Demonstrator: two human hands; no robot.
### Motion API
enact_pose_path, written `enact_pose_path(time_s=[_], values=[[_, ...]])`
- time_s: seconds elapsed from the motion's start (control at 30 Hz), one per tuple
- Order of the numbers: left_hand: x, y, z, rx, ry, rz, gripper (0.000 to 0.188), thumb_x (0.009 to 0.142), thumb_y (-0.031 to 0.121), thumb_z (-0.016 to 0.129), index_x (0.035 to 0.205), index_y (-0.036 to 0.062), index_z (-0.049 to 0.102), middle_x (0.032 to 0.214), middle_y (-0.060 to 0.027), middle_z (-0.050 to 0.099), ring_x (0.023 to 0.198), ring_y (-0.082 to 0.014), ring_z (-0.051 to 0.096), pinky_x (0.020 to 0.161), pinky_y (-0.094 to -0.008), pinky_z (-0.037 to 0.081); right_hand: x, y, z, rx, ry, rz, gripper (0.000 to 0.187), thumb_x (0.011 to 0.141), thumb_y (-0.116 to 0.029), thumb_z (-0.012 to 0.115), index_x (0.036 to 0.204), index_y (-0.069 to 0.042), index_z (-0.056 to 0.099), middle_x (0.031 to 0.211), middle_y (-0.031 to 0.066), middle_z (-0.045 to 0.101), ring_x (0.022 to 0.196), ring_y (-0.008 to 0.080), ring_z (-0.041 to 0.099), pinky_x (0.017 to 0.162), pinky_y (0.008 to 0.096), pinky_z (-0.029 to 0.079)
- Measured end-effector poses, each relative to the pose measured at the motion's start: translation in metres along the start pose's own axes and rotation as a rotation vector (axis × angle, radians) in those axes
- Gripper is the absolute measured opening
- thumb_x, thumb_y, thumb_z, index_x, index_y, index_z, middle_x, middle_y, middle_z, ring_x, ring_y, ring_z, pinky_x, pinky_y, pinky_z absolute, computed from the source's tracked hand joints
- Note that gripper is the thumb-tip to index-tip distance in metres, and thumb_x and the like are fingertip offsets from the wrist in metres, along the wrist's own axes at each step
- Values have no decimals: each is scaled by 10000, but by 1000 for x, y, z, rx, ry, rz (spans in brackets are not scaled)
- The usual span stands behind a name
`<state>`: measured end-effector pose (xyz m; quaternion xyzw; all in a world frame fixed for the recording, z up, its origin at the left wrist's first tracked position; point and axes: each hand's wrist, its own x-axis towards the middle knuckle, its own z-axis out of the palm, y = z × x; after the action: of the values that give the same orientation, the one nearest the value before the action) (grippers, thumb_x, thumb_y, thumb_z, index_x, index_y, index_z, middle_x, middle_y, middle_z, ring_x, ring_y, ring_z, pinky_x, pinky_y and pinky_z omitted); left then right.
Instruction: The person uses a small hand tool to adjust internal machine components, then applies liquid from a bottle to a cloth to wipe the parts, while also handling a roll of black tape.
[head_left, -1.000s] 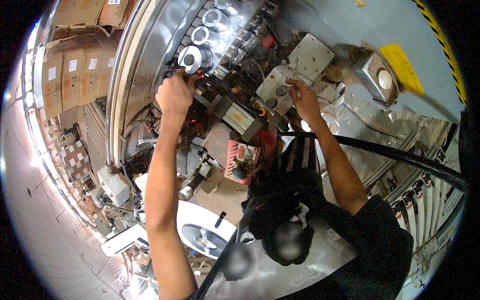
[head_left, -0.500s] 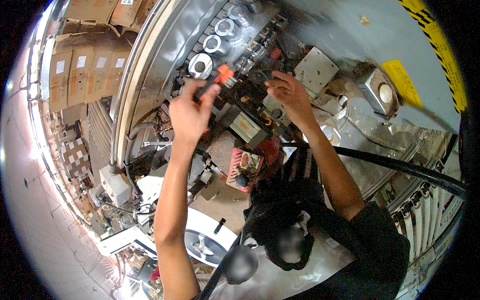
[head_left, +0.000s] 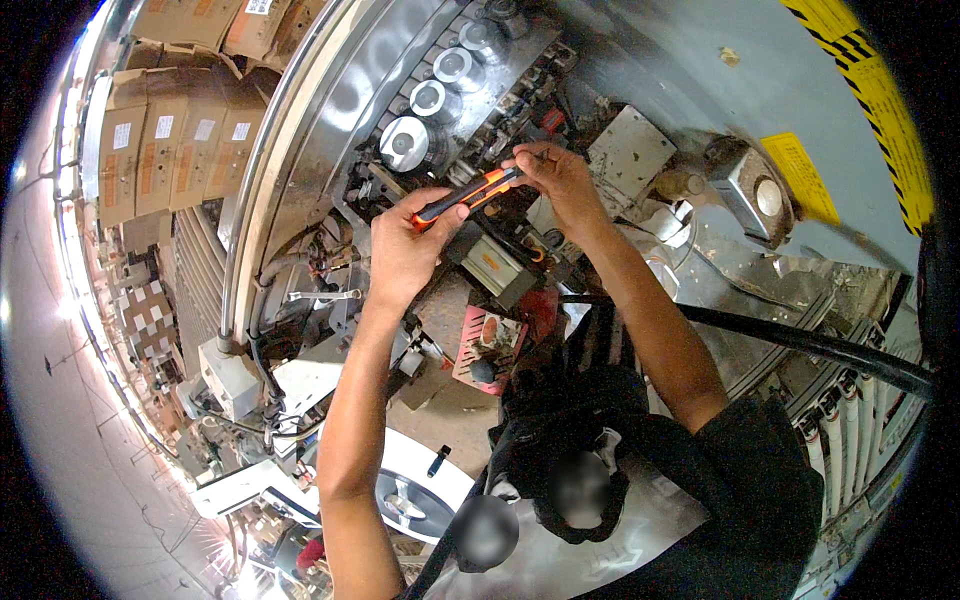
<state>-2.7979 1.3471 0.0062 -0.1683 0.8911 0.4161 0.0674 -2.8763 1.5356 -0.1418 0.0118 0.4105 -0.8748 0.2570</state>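
Observation:
Slim and long, an orange-and-black hand tool [head_left: 475, 192] slants up to the right over the open machine. My left hand [head_left: 405, 245] is closed round its lower end, thumb along the near side. At the upper end, the fingers of my right hand [head_left: 562, 190] are bent together and pinch the tip; they hide what is there, so the tool's exact kind cannot be made out. Below the tool lies a metal block with a yellow mark [head_left: 492, 262]. Beyond my left hand stands a row of round metal cylinders, the nearest white-rimmed [head_left: 405, 145].
A dusty metal plate [head_left: 630, 150] and a boxy metal unit [head_left: 752, 190] sit right of my hands. A thick black hose [head_left: 800, 342] crosses at the right. Near my left forearm lie a wrench [head_left: 325, 295] and a red slotted tray [head_left: 480, 345]. Cardboard boxes [head_left: 170, 140] are stacked far left.
My left hand has come nearer and to the right, turning the tool lower. My right hand has moved left and now meets the tool's end; before, the hands were apart.

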Motion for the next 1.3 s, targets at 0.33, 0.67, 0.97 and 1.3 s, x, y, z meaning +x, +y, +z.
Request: enact_pose_path(time_s=[0.33, 0.67, 0.97, 1.3], values=[[3, 6, 15, 155, 156, -28, 290, 845, 256, 879, 857, -1, 745, 622, -5, 614, 575, -74, 508, 552, -266, 446, -4, 3, 2, 41, 105, 79, 456, 957, -301, 770, 1281, -10, 637, 1156, 101, 716, 1016, 189, 725, 884, 300, 603], [38, -15, -33, 191, 196, 94, 288, 877, 196, 855, 1004, -14, 705, 758, -58, 700, 661, -131, 630, 617, -276, 490, 37, 13, -17, -276, 57, -265, 427, 945, -224, 780, 1282, -15, 622, 1105, 107, 732, 944, 198, 725, 868, 312, 584], [123, -2, -45, 818, 113, 354, 316, 904, 342, 759, 1127, 122, 715, 904, -219, 733, 900, -456, 702, 763, -526, 551, 103, 22, 8, -889, -63, -439, 561, 956, -246, 718, 1434, -25, 524, 1324, 192, 662, 1179, 318, 670, 993, 424, 539], [143, -4, -37, 991, 121, 354, 340, 882, 260, 753, 1197, 144, 701, 942, -197, 752, 917, -437, 723, 781, -547, 577, 114, 48, 21, -1101, -1, -492, 617, 947, -211, 728, 1489, -59, 475, 1363, 227, 621, 1205, 364, 655, 991, 485, 538]])
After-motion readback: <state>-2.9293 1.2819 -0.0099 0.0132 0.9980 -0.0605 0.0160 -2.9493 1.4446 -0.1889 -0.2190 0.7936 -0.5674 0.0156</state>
